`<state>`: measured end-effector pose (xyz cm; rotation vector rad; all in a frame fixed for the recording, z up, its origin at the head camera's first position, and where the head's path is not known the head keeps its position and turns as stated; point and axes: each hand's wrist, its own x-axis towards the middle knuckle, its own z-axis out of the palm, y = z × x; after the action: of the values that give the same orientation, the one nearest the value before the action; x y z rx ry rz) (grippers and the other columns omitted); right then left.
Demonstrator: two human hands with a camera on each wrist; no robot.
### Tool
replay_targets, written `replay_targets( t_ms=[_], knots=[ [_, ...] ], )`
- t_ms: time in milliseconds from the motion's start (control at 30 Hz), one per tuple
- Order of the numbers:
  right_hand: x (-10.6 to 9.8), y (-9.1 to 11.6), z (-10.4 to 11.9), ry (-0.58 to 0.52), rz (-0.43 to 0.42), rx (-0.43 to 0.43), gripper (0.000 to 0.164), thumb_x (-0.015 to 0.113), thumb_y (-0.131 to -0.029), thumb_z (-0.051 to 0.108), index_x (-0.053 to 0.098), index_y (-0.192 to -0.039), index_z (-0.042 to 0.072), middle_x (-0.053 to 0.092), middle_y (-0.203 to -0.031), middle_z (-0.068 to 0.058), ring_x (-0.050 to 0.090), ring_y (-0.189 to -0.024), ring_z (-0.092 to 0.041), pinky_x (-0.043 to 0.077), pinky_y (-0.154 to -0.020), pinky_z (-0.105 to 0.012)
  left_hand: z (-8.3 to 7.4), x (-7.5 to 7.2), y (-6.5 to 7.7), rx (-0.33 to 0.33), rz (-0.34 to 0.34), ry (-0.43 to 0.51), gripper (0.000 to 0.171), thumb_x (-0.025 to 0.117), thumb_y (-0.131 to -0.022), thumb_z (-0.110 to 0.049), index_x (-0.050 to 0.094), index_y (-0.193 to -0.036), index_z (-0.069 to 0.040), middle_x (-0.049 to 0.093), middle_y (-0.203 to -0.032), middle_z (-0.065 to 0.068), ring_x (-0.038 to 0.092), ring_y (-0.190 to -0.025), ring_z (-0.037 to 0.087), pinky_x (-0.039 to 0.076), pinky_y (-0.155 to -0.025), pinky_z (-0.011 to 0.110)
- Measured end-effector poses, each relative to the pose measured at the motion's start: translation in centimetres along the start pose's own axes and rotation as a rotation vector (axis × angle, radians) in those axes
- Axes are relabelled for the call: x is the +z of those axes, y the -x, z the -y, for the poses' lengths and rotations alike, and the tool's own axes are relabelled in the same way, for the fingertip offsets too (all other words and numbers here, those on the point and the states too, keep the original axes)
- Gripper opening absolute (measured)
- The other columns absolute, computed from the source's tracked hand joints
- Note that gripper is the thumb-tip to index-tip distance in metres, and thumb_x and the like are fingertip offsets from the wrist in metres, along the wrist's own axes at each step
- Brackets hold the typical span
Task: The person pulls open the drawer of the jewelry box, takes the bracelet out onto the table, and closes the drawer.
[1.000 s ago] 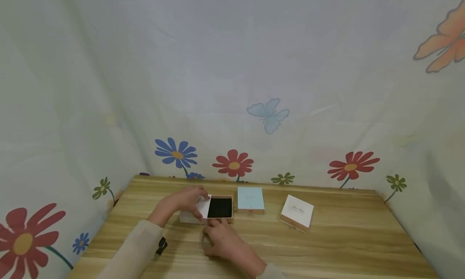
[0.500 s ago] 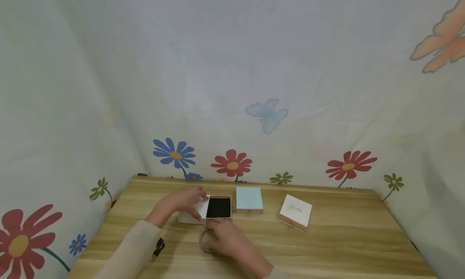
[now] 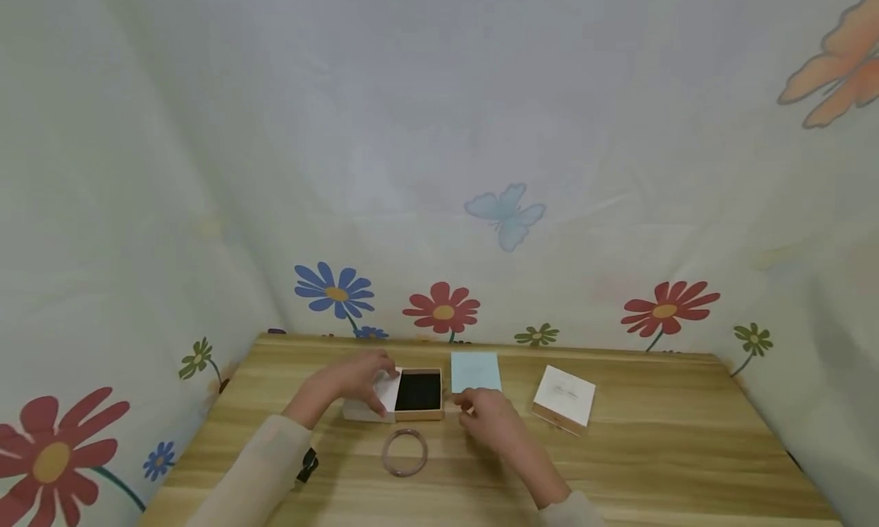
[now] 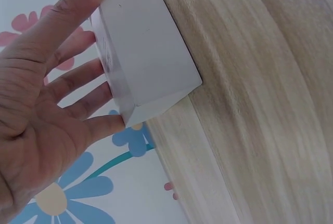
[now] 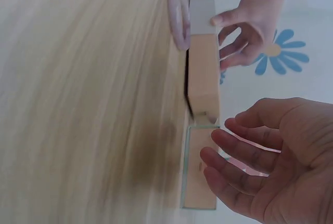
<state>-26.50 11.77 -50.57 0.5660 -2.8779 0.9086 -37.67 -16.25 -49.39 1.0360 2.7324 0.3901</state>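
Note:
A white drawer box (image 4: 148, 42) lies on the table, its tray pulled partway out to the right with a black lining (image 3: 419, 392) on show. My left hand (image 3: 353, 378) grips the white sleeve across its width, thumb at the near edge and fingers along the far side. In front of the box, a pale purplish bangle (image 3: 385, 454) lies flat on the wood. My right hand (image 3: 491, 420) hovers with loosely bent fingers beside the tray's right end, where a small ribbon pull (image 5: 210, 118) sticks out. Nothing is between its fingers.
A light blue box (image 3: 475, 369) stands just behind my right hand, partly covered by it. Farther right sits another white box (image 3: 565, 396), turned at an angle. The wooden table (image 3: 659, 466) backs onto a flowered curtain (image 3: 584, 229).
My right hand has let go of the bangle, leaving it on the table, and has moved right and back toward the tray's end. My left hand keeps its grip on the box.

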Motion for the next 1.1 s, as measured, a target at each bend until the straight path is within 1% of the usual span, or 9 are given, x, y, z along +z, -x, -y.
replay_targets(
  t_ms=[67, 133, 200, 400, 533, 667, 800, 933, 1100],
  knots=[
    [0.0, 0.2, -0.4, -0.001, 0.012, 0.005, 0.022, 0.069, -0.090, 0.001, 0.073, -0.111, -0.002, 0.073, -0.097, -0.011, 0.070, -0.087, -0.024, 0.057, -0.073, -0.036, 0.1, 0.2, 0.2, -0.007, 0.003, 0.007, 0.065, 0.097, -0.066, -0.036, 0.071, -0.120, -0.011, 0.063, -0.118, 0.002, 0.056, -0.101, 0.020, 0.051, -0.090, 0.042],
    [0.2, 0.2, -0.7, 0.004, 0.012, 0.003, 0.021, 0.069, -0.090, 0.000, 0.073, -0.111, -0.002, 0.073, -0.097, -0.010, 0.069, -0.086, -0.023, 0.057, -0.073, -0.035, 0.1, 0.3, 0.3, 0.000, 0.001, 0.012, 0.064, 0.097, -0.066, -0.036, 0.071, -0.119, -0.010, 0.064, -0.117, 0.002, 0.057, -0.100, 0.020, 0.051, -0.090, 0.042],
    [0.3, 0.0, -0.8, 0.010, 0.012, 0.000, 0.021, 0.069, -0.090, 0.001, 0.073, -0.110, -0.002, 0.073, -0.095, -0.010, 0.069, -0.085, -0.022, 0.057, -0.072, -0.034, 0.2, 0.3, 0.3, 0.005, 0.004, 0.010, 0.064, 0.096, -0.067, -0.037, 0.070, -0.119, -0.010, 0.064, -0.118, 0.002, 0.057, -0.101, 0.020, 0.051, -0.090, 0.042],
    [0.7, -0.4, -0.7, 0.022, 0.001, -0.002, 0.021, 0.067, -0.091, 0.000, 0.073, -0.111, -0.002, 0.073, -0.091, -0.007, 0.065, -0.082, -0.018, 0.053, -0.068, -0.031, 0.3, 0.2, 0.3, -0.014, 0.004, 0.041, 0.062, 0.096, -0.067, -0.036, 0.071, -0.119, -0.013, 0.062, -0.124, 0.003, 0.056, -0.106, 0.022, 0.050, -0.094, 0.044],
    [1.2, -0.6, -0.7, 0.033, 0.000, -0.005, 0.021, 0.066, -0.091, 0.000, 0.072, -0.111, -0.002, 0.072, -0.088, -0.006, 0.063, -0.079, -0.015, 0.052, -0.067, -0.030, 0.5, 0.2, 0.3, 0.006, 0.010, 0.039, 0.062, 0.096, -0.067, -0.036, 0.071, -0.119, -0.013, 0.061, -0.125, 0.004, 0.056, -0.105, 0.022, 0.050, -0.091, 0.043],
    [1.7, -0.8, -0.6, 0.042, 0.000, -0.022, 0.023, 0.067, -0.089, 0.001, 0.071, -0.112, -0.002, 0.068, -0.082, -0.001, 0.056, -0.073, -0.011, 0.049, -0.065, -0.027, 0.7, 0.0, 0.3, 0.017, 0.019, 0.032, 0.063, 0.096, -0.067, -0.036, 0.070, -0.120, -0.012, 0.061, -0.125, 0.005, 0.056, -0.104, 0.022, 0.051, -0.090, 0.043],
    [2.2, -1.0, -0.5, 0.057, -0.019, -0.024, 0.024, 0.067, -0.088, 0.002, 0.071, -0.111, -0.002, 0.062, -0.076, 0.002, 0.049, -0.069, -0.010, 0.045, -0.062, -0.026, 0.6, -0.1, 0.5, 0.011, 0.024, 0.032, 0.063, 0.096, -0.067, -0.036, 0.071, -0.121, -0.013, 0.061, -0.126, 0.004, 0.056, -0.105, 0.021, 0.051, -0.093, 0.043],
    [2.7, -1.3, -0.3, 0.070, -0.018, -0.018, 0.024, 0.067, -0.087, 0.003, 0.071, -0.111, -0.001, 0.061, -0.076, 0.002, 0.049, -0.069, -0.010, 0.044, -0.062, -0.026, 0.6, 0.0, 0.5, -0.010, 0.025, 0.034, 0.063, 0.096, -0.067, -0.037, 0.071, -0.121, -0.016, 0.061, -0.127, 0.002, 0.056, -0.106, 0.021, 0.050, -0.094, 0.043],
    [2.9, -1.5, 0.1, 0.093, -0.029, -0.023, 0.020, 0.066, -0.088, 0.002, 0.072, -0.107, 0.001, 0.067, -0.081, -0.001, 0.052, -0.071, -0.011, 0.045, -0.063, -0.026, 0.5, 0.0, 0.5, -0.026, 0.019, 0.051, 0.062, 0.096, -0.067, -0.036, 0.071, -0.121, -0.017, 0.060, -0.128, 0.003, 0.056, -0.106, 0.021, 0.051, -0.093, 0.044]
  ],
)
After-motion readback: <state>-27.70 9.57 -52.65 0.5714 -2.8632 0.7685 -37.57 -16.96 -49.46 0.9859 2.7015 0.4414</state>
